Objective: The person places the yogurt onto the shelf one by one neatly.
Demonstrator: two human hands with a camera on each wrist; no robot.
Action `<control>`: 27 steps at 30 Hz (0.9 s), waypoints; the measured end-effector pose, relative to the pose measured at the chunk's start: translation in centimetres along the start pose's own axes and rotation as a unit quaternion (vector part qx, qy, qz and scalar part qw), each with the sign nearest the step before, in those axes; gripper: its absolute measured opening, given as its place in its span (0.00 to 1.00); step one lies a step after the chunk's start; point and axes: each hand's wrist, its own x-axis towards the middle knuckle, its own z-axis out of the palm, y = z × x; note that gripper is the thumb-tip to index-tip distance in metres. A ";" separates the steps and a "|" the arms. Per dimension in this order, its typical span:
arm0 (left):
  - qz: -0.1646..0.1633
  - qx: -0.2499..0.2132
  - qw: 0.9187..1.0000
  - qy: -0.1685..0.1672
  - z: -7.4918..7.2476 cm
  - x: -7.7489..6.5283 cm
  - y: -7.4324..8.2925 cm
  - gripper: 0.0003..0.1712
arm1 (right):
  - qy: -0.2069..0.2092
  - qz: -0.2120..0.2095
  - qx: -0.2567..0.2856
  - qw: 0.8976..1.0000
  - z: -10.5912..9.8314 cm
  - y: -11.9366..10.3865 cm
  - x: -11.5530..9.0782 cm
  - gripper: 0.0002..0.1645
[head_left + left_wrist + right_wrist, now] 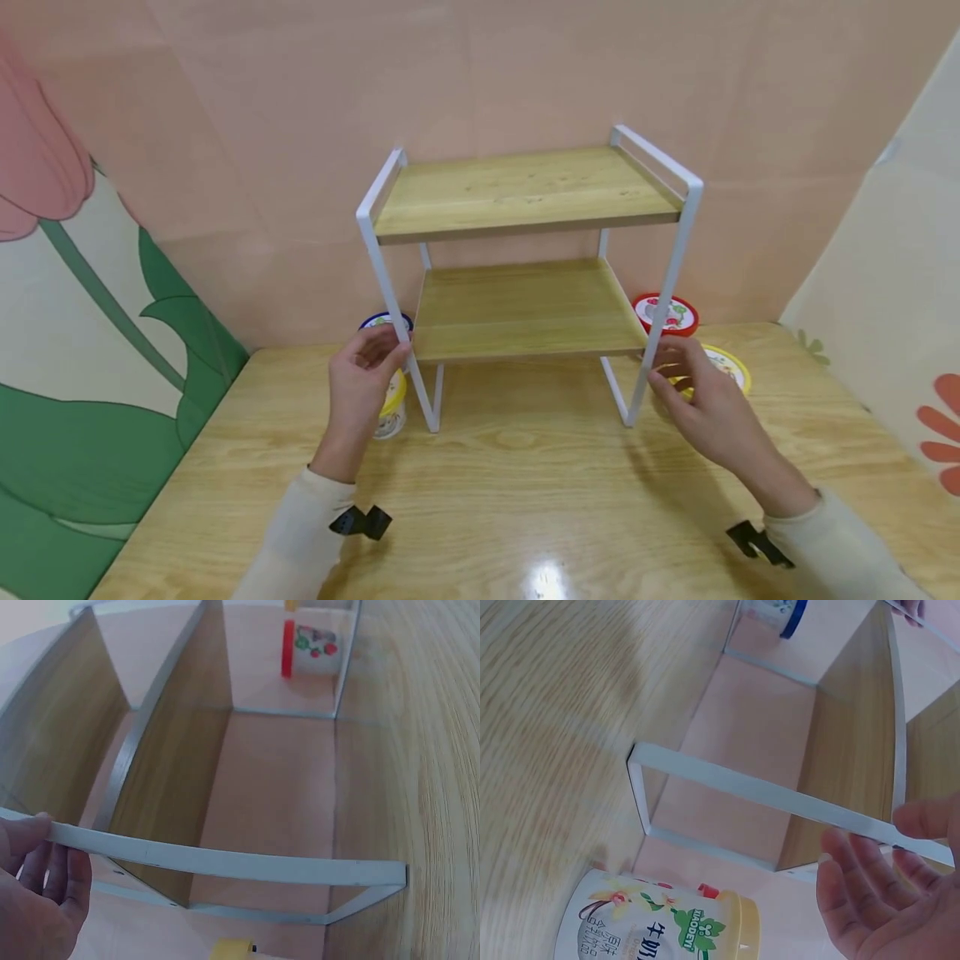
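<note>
A two-tier shelf rack (525, 308) with wooden boards and a white metal frame stands on the table. My left hand (360, 387) grips its left front leg near the lower board, thumb in front and fingers behind. On the other side, my right hand (708, 408) holds the right front leg at about the same height; in the right wrist view its thumb and curled fingers meet the white bar. A yellow-lidded tub (390, 417) is beside the left leg. Another yellow-lidded tub (660, 922), with a printed label, lies close to the right hand, partly hidden by it in the head view.
Behind the left hand shows a blue-lidded tub (384, 319). A red-lidded tub (666, 312) stands behind the rack's right leg. The wooden table (495, 508) reaches back to a pink backdrop (300, 125), with flower-printed panels at both sides.
</note>
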 end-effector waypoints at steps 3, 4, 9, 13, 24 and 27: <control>-0.003 0.025 1.000 -0.007 0.0 0.0 -0.1 0.14 | -0.005 0.000 -0.007 1.000 -0.1 0.1 -0.1 0.22; -0.007 0.032 0.999 -0.010 0.1 -0.1 -0.1 0.13 | -0.007 0.001 -0.009 1.000 -0.2 0.2 -0.1 0.22; -0.023 0.065 0.998 -0.012 0.1 -0.3 -0.3 0.11 | -0.020 0.002 -0.011 1.000 -0.4 0.5 -0.3 0.23; -0.012 0.087 0.996 -0.008 0.1 -0.4 -0.4 0.10 | -0.026 -0.007 -0.009 1.000 -0.5 0.8 -0.3 0.25; 0.015 0.118 0.993 0.003 0.3 -0.5 -0.8 0.08 | -0.059 -0.005 0.001 0.998 -1.3 1.3 -0.4 0.30; 0.014 0.115 0.993 0.003 0.2 -0.4 -0.9 0.08 | -0.063 -0.006 0.002 0.998 -1.5 1.4 -0.2 0.30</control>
